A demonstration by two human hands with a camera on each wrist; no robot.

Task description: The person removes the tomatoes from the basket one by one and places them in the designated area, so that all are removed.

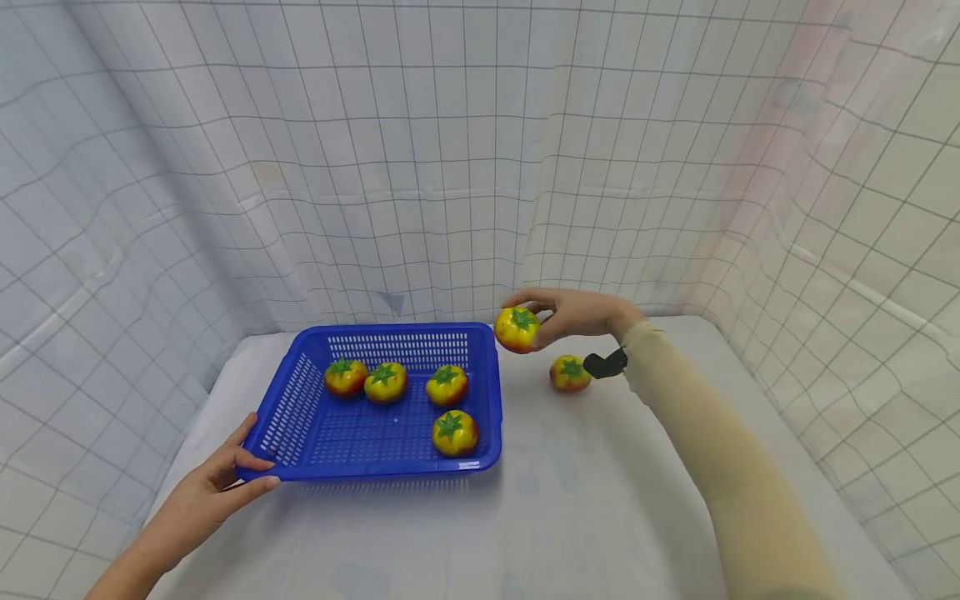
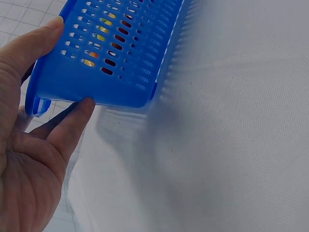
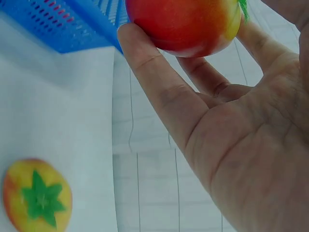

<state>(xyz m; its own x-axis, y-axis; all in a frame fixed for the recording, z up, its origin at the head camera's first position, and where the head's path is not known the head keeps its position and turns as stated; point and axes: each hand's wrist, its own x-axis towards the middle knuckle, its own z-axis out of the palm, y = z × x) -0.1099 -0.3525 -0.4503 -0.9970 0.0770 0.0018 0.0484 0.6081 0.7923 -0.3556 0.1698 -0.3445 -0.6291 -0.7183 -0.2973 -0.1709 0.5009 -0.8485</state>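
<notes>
My right hand [image 1: 585, 313] holds a yellow-red tomato [image 1: 516, 330] with a green star-shaped top, raised just beyond the right rim of a blue plastic basket [image 1: 491, 400]. In the right wrist view, the fingers curve around the held tomato [image 3: 188, 24]. At the basket's near-left corner, my left hand [image 1: 202, 496] pinches the rim between thumb and fingers. The left wrist view shows that hand [image 2: 36, 140] against the basket's slotted wall [image 2: 111, 89]. Inside the basket lie several similar tomatoes [image 1: 386, 383], two of them toward the right side.
Another tomato [image 1: 570, 374] lies on the white tabletop [image 1: 570, 500], right of the basket and below the right wrist. White sheets with a dark grid [image 1: 420, 167] hang behind the table and along both sides.
</notes>
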